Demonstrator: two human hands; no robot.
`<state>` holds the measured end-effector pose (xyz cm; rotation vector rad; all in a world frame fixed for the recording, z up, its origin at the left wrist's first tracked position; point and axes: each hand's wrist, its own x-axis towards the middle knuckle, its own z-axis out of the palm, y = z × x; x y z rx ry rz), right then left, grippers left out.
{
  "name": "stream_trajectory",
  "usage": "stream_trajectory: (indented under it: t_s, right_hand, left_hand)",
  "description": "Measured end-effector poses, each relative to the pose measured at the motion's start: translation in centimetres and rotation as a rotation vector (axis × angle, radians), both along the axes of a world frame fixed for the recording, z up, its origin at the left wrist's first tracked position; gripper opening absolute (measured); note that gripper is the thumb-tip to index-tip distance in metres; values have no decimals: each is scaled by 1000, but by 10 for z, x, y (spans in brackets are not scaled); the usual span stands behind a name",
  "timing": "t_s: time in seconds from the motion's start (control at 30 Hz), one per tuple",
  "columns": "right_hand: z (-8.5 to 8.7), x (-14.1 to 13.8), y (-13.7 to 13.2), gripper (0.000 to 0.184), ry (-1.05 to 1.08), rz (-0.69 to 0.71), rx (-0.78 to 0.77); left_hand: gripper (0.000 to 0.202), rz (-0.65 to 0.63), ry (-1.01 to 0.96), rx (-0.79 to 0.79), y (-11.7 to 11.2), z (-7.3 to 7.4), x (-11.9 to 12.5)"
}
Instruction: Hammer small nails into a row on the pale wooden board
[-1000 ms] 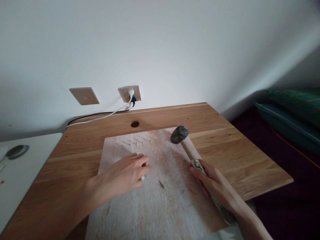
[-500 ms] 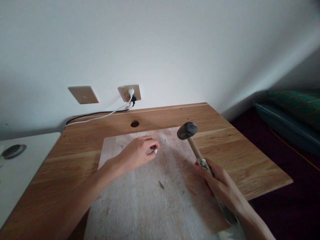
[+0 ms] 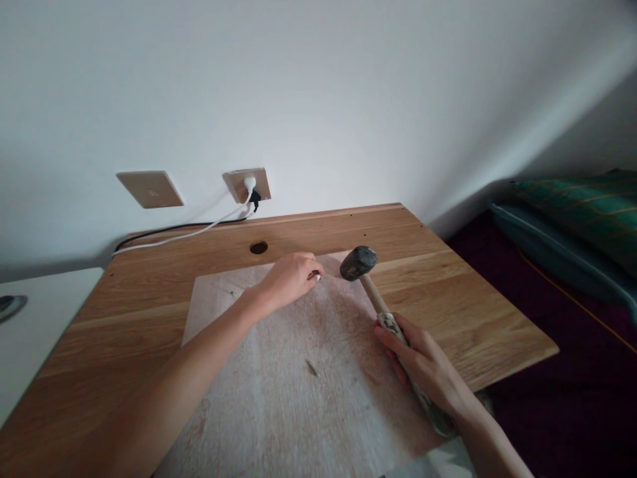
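My right hand is wrapped round the worn grip of a rubber mallet, which has a black head and a wooden handle. The mallet's head is raised above the far right part of a pale wooden board. My left hand is pinched closed over the board's far part, to the left of the mallet head. A small white bit shows at its fingertips, too small to name. A thin, pointed metal-looking sliver lies on the board, nearer to me.
The board rests on a wooden desk with a round cable hole. Behind it, a wall socket holds plugs with a white and a black cable. A white surface stands at left; cushions lie at right.
My left hand has moved away from me and to the right across the board, closer to the mallet head, its fingers tighter. The mallet stays raised in my right hand. The view has shifted slightly right.
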<state>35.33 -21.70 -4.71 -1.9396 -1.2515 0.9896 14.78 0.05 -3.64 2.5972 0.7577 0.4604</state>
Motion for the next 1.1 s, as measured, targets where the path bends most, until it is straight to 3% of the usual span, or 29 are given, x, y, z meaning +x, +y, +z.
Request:
stream_trajectory:
  t_s: [0.37,0.73,1.1]
  right_hand:
    - [4,-1,2,42,-14,29,13]
    - [6,-2,2,42,-5,18,9]
    - [4,-1,3,38,-6,16,-2]
  left_hand:
    - [25,5,-25,-45,-2,-1,-1]
    - [22,-6,51,40,-1,-3,0]
    - [23,-54,-3,57,0,-18,4]
